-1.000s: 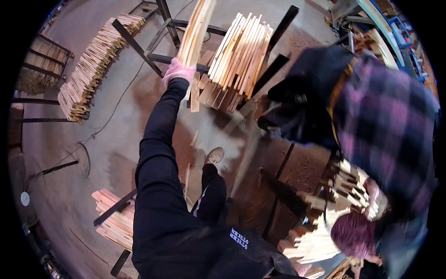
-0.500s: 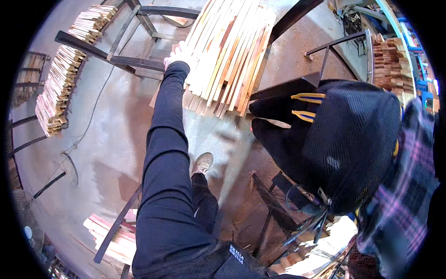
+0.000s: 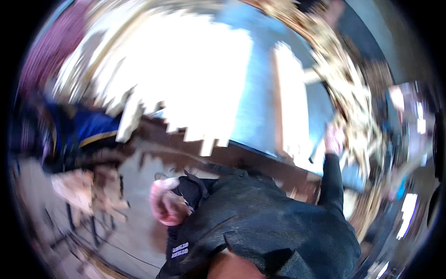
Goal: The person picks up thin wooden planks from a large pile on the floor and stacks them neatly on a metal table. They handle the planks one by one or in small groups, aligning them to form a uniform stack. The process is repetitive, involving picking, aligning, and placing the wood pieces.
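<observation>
My left hand (image 3: 168,203), in a pale pink glove, hangs beside my body short of the table's dark edge. It looks curled, but blur hides its fingers, and nothing shows in it. My right hand (image 3: 335,138), gloved alike, reaches out to a heap of loose wood strips (image 3: 350,88) on the right. Whether it grips any strip is too smeared to tell. Between the hands, a broad layer of wood strips (image 3: 186,74), washed out by light, covers much of a bluish tabletop (image 3: 260,79). A narrower row of strips (image 3: 292,97) lies closer to the right hand.
The table's dark front edge (image 3: 186,146) runs across just ahead of my body. At the left are dark and blue cloth with yellow trim (image 3: 95,128) and a blurred purple patch (image 3: 58,46). Pale wood pieces (image 3: 76,188) rest on a low stand at lower left.
My view has swung from the floor-side stack of strips to a brightly lit table. My left hand has come off that stack and drawn back toward me; my right hand has come into view.
</observation>
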A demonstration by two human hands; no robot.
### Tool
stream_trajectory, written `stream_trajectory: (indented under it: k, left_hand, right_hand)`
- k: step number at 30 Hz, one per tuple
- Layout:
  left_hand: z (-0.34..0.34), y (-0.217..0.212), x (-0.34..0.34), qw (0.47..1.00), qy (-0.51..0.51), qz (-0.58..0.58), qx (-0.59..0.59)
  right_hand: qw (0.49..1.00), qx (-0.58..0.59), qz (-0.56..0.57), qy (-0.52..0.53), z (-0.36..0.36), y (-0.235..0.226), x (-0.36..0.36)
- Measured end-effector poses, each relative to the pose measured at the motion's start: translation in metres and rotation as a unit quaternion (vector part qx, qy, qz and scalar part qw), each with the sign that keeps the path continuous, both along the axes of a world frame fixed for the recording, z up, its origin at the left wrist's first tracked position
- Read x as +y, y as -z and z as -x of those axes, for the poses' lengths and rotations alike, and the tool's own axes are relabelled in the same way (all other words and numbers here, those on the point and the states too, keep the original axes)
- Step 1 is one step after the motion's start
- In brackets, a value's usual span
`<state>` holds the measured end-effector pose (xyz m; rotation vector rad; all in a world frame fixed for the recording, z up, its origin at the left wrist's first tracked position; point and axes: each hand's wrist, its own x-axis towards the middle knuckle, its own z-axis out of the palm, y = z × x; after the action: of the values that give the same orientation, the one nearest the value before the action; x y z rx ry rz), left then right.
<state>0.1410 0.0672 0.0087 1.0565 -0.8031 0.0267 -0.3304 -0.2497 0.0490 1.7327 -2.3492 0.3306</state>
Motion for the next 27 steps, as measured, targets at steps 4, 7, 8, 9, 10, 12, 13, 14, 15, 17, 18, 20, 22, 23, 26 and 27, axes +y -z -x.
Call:
stream_trajectory:
  k: [4, 7, 8, 9, 10, 12, 13, 14, 15, 17, 18, 20, 22, 23, 26, 27]
  left_hand:
    - [0.128, -0.049, -0.112, 0.835, 0.485, -0.194, 0.174]
    - [0.213, -0.022, -0.227, 0.828, 0.426, -0.363, -0.030]
    - [0.232, 0.000, -0.266, 0.840, 0.382, -0.381, -0.055]
    - [0.239, 0.012, -0.302, 0.817, 0.335, -0.464, -0.071]
    - [0.253, -0.004, -0.330, 0.787, 0.310, -0.530, -0.060]
    - [0.224, 0.032, -0.379, 0.731, 0.224, -0.615, -0.192]
    - [0.218, 0.041, -0.402, 0.723, 0.202, -0.623, -0.218]
    - [0.214, 0.050, -0.421, 0.711, 0.185, -0.633, -0.244]
    - [0.219, 0.049, -0.440, 0.697, 0.190, -0.639, -0.266]
    - [0.221, 0.046, -0.474, 0.667, 0.193, -0.649, -0.310]
    - [0.218, 0.055, -0.489, 0.635, 0.197, -0.652, -0.365]
    - [0.238, 0.064, -0.516, 0.570, 0.204, -0.671, -0.428]
    - [0.262, 0.086, -0.523, 0.621, 0.213, -0.664, -0.358]
    - [0.268, 0.072, -0.544, 0.620, 0.253, -0.663, -0.336]
    - [0.275, 0.073, -0.534, 0.754, 0.442, -0.419, 0.244]
    - [0.272, 0.072, -0.557, 0.790, 0.452, -0.390, 0.138]
  right_hand:
    - [0.966, -0.196, -0.091, 0.141, 0.100, 0.033, 0.000]
    - [0.960, -0.252, -0.117, 0.014, 0.137, 0.084, -0.004]
    - [0.954, -0.266, -0.135, -0.019, 0.130, 0.090, -0.013]
    - [0.946, -0.281, -0.153, -0.054, 0.118, 0.098, -0.026]
    - [0.936, -0.297, -0.168, -0.092, 0.110, 0.104, -0.040]
    - [0.909, -0.341, -0.189, -0.149, 0.066, 0.100, -0.069]
    - [0.899, -0.357, -0.193, -0.165, 0.055, 0.097, -0.085]
    - [0.897, -0.358, -0.191, -0.175, 0.046, 0.105, -0.098]
    - [0.899, -0.352, -0.187, -0.182, 0.045, 0.108, -0.117]
    - [0.906, -0.320, -0.199, -0.194, 0.036, 0.110, -0.155]
    - [0.917, -0.261, -0.217, -0.208, 0.029, 0.111, -0.176]
    - [0.928, -0.140, -0.257, -0.229, 0.019, 0.114, -0.208]
    - [0.932, -0.182, -0.225, -0.218, 0.007, 0.120, -0.220]
    - [0.932, -0.205, -0.215, -0.207, 0.008, 0.125, -0.221]
    - [0.696, -0.657, -0.198, -0.208, -0.003, 0.087, -0.224]
    - [0.710, -0.656, -0.168, -0.191, 0.000, 0.103, -0.238]
